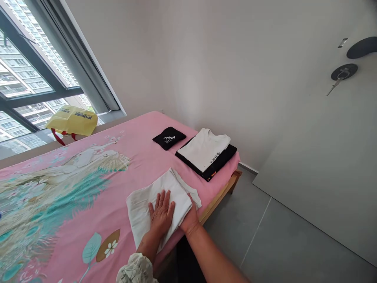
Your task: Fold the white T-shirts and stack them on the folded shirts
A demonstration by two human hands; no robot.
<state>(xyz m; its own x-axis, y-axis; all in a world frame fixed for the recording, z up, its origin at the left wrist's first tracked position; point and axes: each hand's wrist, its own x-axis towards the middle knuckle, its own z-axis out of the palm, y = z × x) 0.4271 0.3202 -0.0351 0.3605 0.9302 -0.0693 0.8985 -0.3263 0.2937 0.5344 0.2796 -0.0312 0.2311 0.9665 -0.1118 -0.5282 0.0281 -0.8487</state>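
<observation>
A partly folded white garment [141,208] lies near the bed's edge; its kind is hard to make out. My left hand [162,214] rests flat on top of it, fingers spread. At the garment's right edge, my right hand [190,218] grips the folded layers, with some fingers hidden by the cloth. Beyond it sits a stack: a folded white T-shirt [203,147] with dark lettering on top of folded black clothing [222,163]. Left of the stack is a small folded black cloth item [169,137] printed "CHINA".
A pink sheet [118,208] with a peacock pattern covers the bed, whose wooden frame [220,198] shows at the right. A yellow bag [72,120] with red handles stands by the window. To the right are grey floor tiles [265,236] and a door [324,157] with a key in its lock.
</observation>
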